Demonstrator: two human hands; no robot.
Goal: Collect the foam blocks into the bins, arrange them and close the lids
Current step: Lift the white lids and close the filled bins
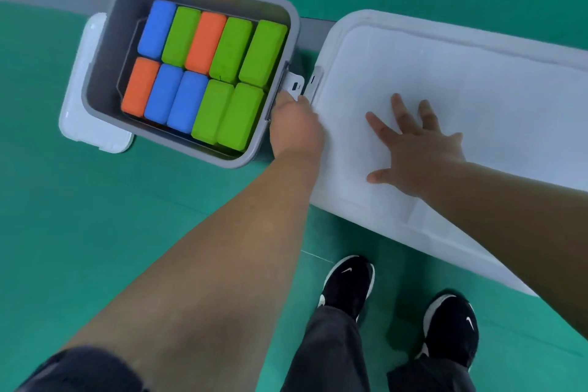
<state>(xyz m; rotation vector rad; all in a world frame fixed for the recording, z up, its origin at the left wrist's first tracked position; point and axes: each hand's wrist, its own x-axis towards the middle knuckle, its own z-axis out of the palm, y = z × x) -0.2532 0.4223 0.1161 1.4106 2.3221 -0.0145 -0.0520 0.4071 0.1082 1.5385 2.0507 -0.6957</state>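
Left hand (296, 129) grips lid (477, 83), right hand (416, 159) flat; ten blocks (205, 40) in bin (100, 73).

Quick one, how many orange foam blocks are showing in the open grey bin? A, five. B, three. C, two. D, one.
C: two orange foam blocks show in the grey bin, one in the far row and one in the near row.
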